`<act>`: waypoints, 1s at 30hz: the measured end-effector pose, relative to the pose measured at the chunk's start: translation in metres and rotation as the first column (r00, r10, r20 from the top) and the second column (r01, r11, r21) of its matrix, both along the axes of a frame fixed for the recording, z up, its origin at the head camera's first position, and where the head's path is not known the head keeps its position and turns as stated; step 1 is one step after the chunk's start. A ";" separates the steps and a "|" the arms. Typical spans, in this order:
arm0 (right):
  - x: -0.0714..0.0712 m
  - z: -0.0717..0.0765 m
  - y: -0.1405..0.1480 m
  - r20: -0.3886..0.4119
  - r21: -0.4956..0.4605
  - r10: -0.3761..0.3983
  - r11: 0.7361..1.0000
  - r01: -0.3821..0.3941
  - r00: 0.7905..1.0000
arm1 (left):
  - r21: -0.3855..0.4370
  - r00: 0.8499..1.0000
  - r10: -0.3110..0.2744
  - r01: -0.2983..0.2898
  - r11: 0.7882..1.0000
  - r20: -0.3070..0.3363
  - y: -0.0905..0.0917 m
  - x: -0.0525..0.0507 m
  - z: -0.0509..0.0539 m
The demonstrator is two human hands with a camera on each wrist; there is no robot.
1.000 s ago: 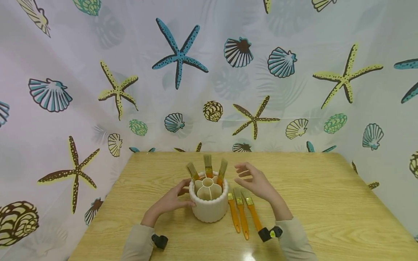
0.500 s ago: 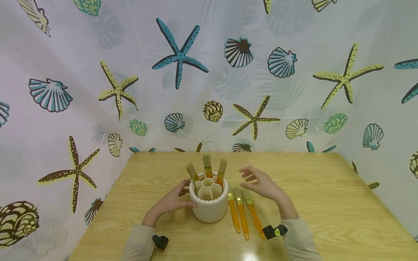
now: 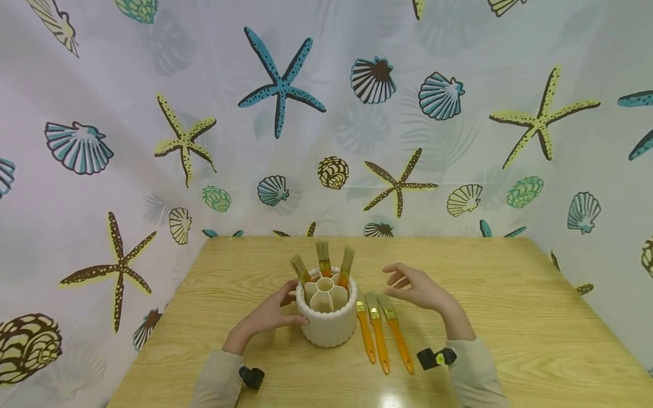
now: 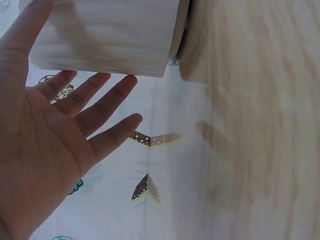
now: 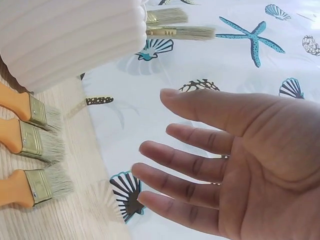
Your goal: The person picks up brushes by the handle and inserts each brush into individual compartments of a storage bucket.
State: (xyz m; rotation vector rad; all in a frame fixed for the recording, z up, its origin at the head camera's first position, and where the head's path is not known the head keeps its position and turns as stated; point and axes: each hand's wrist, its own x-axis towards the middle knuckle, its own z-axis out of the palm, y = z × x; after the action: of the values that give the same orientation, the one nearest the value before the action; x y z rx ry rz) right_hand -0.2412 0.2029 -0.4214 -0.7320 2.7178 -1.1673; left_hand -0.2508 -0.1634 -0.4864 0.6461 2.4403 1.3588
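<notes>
I have 1 white holder (image 3: 326,330) standing upright near the middle of the table, with a scalloped rim, ribbed sides and dividers around 1 central ring (image 3: 325,284). Its compartments hold 3 brushes (image 3: 324,259), bristles up, the outer 2 leaning apart. Just to the right of it, 3 loose brushes (image 3: 380,344) lie side by side, with orange handles towards me and bristles pointing away; that makes 6 brushes in all.

My left hand (image 3: 265,315) is spread around the holder's left side, fingers fairly straight, the thumb and some fingertips touching its wall without curling around it. My right hand (image 3: 418,289) is in the air beyond the loose brushes, fingers relaxed and apart, holding nothing. Compared with 1 second ago, it is further right, away from the holder, and the handle of the rightmost loose brush is now fully uncovered. My left hand, the holder and all 6 brushes stay as they were.

I wear 2 beige sleeves (image 3: 216,379) and 2 black wrist cameras (image 3: 251,378); the yellow-green mark on the right camera is too small to read. Beyond the wood-grain table (image 3: 510,306) hangs a white cloth (image 3: 474,39) printed with shells and starfish.
</notes>
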 end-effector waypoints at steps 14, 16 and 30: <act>-0.001 -0.002 0.008 0.071 0.066 0.026 0.997 -0.030 0.997 | 0.016 1.000 -0.004 0.005 1.000 -0.016 -0.005 -0.001 0.002; -0.001 -0.003 0.008 0.085 0.085 0.023 0.996 -0.030 0.996 | 0.013 1.000 -0.002 0.002 1.000 -0.016 -0.004 0.000 0.004; -0.002 -0.014 0.012 0.140 0.162 0.033 0.985 -0.056 0.990 | 0.020 0.999 -0.035 0.036 0.999 -0.032 -0.004 0.009 0.023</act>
State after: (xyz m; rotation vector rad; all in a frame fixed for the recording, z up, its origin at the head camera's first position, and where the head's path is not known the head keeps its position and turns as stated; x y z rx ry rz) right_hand -0.2434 0.2145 -0.4353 -0.6610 2.6306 -0.9309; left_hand -0.2421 -0.1672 -0.4633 0.7175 2.4300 1.3719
